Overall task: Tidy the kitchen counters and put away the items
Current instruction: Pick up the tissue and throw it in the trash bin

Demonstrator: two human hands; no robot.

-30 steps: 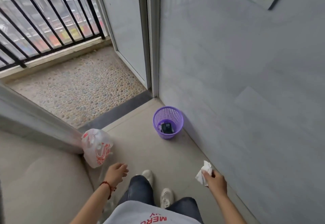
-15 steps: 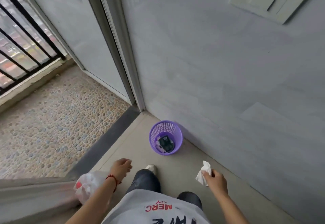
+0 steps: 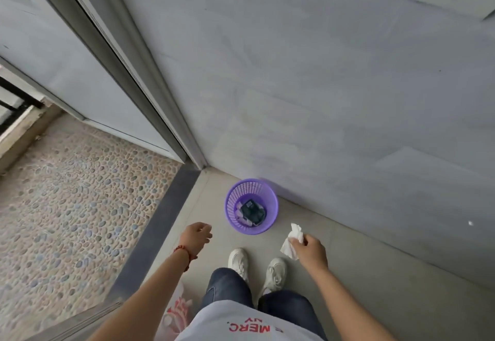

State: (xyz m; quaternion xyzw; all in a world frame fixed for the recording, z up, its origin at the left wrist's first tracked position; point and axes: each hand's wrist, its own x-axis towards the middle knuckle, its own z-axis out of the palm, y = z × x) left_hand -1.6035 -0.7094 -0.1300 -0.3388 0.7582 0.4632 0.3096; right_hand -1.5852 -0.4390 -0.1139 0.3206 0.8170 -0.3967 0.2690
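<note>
Nearest the camera, a white shirt hem with red lettering (image 3: 247, 326) is showing above dark jeans (image 3: 257, 297), and a white plastic bag with red print (image 3: 178, 311) is lying on the floor beside the left leg, partly hidden by the left forearm. A pair of white sneakers (image 3: 257, 267) is standing on the pale floor tiles (image 3: 375, 295), toes pointing toward the wall. The left hand (image 3: 195, 236) is hanging loosely curled and holding nothing, with a red string bracelet (image 3: 186, 255) sitting at the wrist. The right hand (image 3: 310, 251) is pinching a crumpled white tissue (image 3: 293, 241) between thumb and fingers, the tissue hanging in the air just short of the purple mesh wastebasket (image 3: 251, 206) and a little to its right. The wastebasket is standing on the tiles close against the grey wall (image 3: 321, 86), with dark rubbish (image 3: 251, 212) lying at its bottom. To the left, a dark threshold strip (image 3: 158, 230) is separating the tiles from a pebbled balcony floor (image 3: 67, 206), and a door frame (image 3: 128, 62) is running up from the corner
</note>
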